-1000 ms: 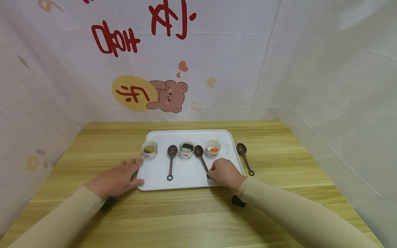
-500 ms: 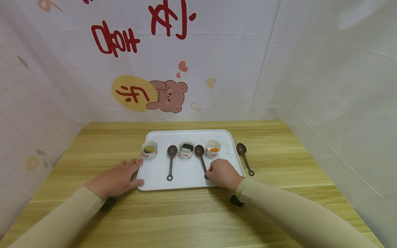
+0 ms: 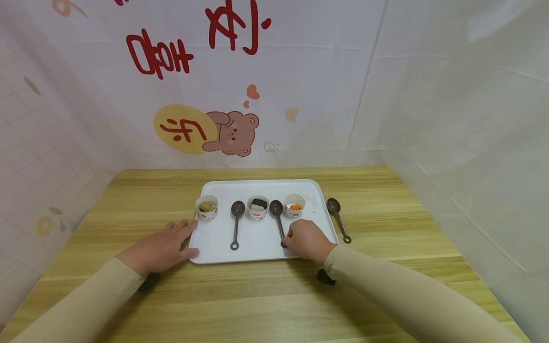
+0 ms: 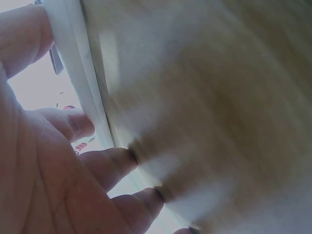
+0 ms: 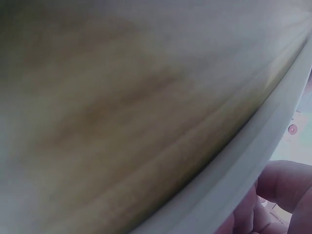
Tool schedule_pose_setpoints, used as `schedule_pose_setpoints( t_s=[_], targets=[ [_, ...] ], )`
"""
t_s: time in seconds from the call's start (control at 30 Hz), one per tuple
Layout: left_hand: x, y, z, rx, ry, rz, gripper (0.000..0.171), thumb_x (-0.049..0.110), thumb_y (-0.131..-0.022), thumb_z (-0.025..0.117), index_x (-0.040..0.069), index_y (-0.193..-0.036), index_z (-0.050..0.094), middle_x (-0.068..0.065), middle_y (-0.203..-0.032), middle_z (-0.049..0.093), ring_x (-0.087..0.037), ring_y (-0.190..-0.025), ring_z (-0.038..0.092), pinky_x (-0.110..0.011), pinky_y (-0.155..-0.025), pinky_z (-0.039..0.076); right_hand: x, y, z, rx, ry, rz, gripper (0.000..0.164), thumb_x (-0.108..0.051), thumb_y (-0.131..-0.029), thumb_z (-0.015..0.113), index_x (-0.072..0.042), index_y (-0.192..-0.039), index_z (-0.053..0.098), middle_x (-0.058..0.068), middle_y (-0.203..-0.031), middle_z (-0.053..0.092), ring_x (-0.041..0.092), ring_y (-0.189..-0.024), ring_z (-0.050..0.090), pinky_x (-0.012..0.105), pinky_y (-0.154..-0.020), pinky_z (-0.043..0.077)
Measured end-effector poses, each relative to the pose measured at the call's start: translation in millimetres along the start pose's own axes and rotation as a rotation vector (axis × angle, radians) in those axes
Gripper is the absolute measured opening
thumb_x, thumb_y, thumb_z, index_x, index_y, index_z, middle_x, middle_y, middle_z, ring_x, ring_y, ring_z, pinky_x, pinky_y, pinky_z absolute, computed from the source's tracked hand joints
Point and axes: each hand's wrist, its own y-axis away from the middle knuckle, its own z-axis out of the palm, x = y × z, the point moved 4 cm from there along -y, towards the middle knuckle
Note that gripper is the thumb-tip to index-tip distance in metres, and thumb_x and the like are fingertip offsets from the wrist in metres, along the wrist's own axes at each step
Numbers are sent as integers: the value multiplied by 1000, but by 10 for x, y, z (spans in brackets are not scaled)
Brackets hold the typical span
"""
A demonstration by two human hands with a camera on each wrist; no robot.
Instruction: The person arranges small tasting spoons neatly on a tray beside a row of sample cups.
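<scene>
My right hand point(image 3: 309, 240) pinches the handle end of a brown spoon point(image 3: 276, 209) lying on the white tray point(image 3: 261, 250); its curled fingers partly hide the handle's tip. At the tray's left edge rests my left hand point(image 3: 160, 247), fingers spread; the left wrist view shows its fingers point(image 4: 109, 165) touching the rim. A second brown spoon point(image 3: 237, 221) lies further left on the tray. Along the back stand three paper cups: one with a yellow-green piece point(image 3: 208, 208), one with a black-and-white piece point(image 3: 258, 208), and one with orange bits point(image 3: 295, 206).
Just outside the tray's right edge, a third brown spoon point(image 3: 339, 219) lies on the wooden table point(image 3: 240, 305). White cloth point(image 3: 309, 95) with printed red characters and a bear hangs behind the table and along both sides.
My right hand has shifted slightly left with the spoon's handle end, so the spoon lies straighter, its bowl a touch further right. My left hand has stayed still.
</scene>
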Motion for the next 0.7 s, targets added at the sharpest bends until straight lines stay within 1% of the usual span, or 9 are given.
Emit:
schedule_pose_setpoints(
  t_s=[0.3, 0.7],
  targets=[
    [2, -2, -5, 3, -15, 1, 88, 59, -101, 61, 2, -163, 35, -39, -161, 35, -69, -145, 31, -76, -112, 37, -31, 1, -15, 1, -15, -4, 19, -18, -93, 77, -14, -75, 76, -6, -66, 68, 9, -62, 56, 25, -62, 48],
    [5, 4, -6, 2, -12, -11, 88, 59, -101, 61, 3, -163, 36, -38, -162, 35, -69, -145, 31, -76, -111, 38, -46, -9, -4, 5, -15, -15, 19, -18, -92, 78, -16, -74, 74, -7, -68, 68, 8, -64, 56, 25, -63, 49]
  ],
)
